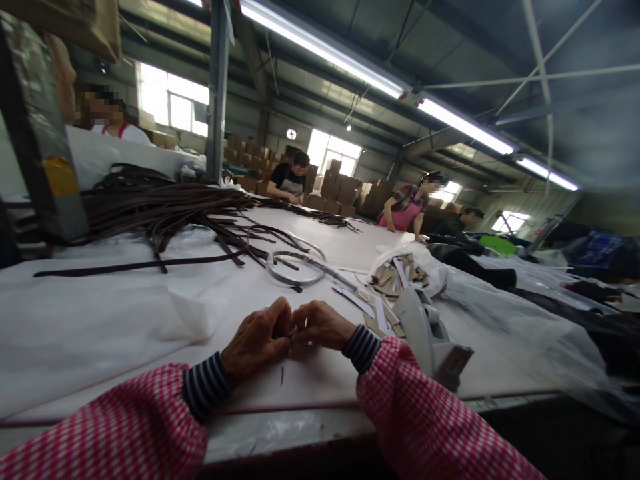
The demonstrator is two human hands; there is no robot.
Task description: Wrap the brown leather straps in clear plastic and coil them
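Observation:
My left hand (pixel 260 337) and my right hand (pixel 320 325) meet over the white table top (pixel 260 393), close to its front edge. Fingers of both hands are bent and pinched together at one spot. Whatever they grip is small and mostly hidden by the fingertips, so its kind does not show. Below them a short dark strip (pixel 282 376) lies on the white surface. Just beyond the hands rests a looped grey band (pixel 295 268), with a dark strap end beside it.
A heap of long dark straps (pixel 165 207) covers the back left. To the right stand a grey tape dispenser (pixel 423 327), loose card strips (pixel 380 313) and a plastic bag of card pieces (pixel 405 273). Clear plastic sheeting (pixel 520 327) lies farther right. Several people work beyond.

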